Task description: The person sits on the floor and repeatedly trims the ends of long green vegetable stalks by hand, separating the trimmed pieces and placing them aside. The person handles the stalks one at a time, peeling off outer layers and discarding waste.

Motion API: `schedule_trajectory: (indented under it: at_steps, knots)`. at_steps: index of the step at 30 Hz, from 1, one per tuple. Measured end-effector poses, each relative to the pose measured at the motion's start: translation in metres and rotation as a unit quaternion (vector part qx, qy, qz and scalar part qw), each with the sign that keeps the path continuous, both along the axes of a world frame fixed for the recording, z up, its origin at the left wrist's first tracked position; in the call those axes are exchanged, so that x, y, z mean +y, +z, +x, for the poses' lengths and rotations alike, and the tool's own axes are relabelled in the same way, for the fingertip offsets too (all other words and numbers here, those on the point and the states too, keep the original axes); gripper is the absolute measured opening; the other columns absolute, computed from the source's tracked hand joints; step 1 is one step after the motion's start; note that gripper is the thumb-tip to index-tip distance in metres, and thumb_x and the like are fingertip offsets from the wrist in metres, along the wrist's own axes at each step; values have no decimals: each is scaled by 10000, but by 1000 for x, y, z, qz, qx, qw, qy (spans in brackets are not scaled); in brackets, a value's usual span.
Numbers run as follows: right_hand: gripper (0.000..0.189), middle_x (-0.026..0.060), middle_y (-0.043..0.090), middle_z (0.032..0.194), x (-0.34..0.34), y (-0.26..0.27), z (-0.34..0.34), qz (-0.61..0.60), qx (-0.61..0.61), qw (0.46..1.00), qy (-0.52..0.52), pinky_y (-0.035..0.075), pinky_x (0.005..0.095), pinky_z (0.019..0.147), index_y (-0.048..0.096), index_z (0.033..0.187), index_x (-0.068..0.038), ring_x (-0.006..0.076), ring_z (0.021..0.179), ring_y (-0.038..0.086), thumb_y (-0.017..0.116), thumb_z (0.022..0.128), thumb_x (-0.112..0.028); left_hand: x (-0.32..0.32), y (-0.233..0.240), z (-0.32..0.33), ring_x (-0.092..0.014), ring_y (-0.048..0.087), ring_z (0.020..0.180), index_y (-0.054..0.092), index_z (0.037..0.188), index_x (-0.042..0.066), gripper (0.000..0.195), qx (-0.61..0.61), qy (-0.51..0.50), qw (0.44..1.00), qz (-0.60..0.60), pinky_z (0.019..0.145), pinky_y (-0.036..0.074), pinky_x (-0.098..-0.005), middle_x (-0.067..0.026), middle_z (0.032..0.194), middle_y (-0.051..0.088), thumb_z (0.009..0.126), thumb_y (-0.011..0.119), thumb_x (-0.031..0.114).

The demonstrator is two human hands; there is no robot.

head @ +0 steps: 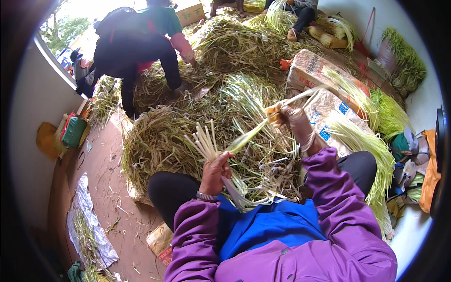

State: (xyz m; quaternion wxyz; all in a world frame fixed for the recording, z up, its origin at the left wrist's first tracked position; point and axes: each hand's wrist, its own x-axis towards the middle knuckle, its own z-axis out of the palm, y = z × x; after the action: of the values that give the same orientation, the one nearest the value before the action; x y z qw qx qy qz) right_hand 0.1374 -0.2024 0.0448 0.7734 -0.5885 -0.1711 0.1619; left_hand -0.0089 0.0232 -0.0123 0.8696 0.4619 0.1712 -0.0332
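Note:
My left hand, with a watch at the wrist, grips a small bundle of pale plant stalks. Their cut-looking ends fan out above the fist, and the limp lower parts hang over my lap. Higher up and to the right, my right hand wears a thin, stained glove and is closed on a pale stalk that sticks out towards the upper right. A yellow-green leaf stretches between both hands. Beneath them spreads a heap of loose leaves and straw-like trimmings.
Filled sacks bearing printing lie at my right, with pale stalks laid over one. A person bends over the heap ahead; another person sits farther back. A plastic sheet lies on the floor at left.

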Motion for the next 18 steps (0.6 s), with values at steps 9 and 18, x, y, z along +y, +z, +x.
schedule_trajectory:
  at_steps: [9,18]
  knots:
    - [214,25,660,767,43,-10,-20,-252,-48,949,181,485,249,660,674,899,-41,98,691,602,599,880,-241,-26,4,13,-40,465,502,596,991,24,204,-33,-46,993,99,450,379,-191,4,696,573,842,643,157]
    - [289,75,673,864,51,-45,-60,-237,38,950,200,493,275,716,650,980,-4,139,774,628,673,815,-241,-10,0,12,-47,471,570,565,1074,29,252,-24,31,999,-8,480,391,-200,-47,836,627,882,596,189]
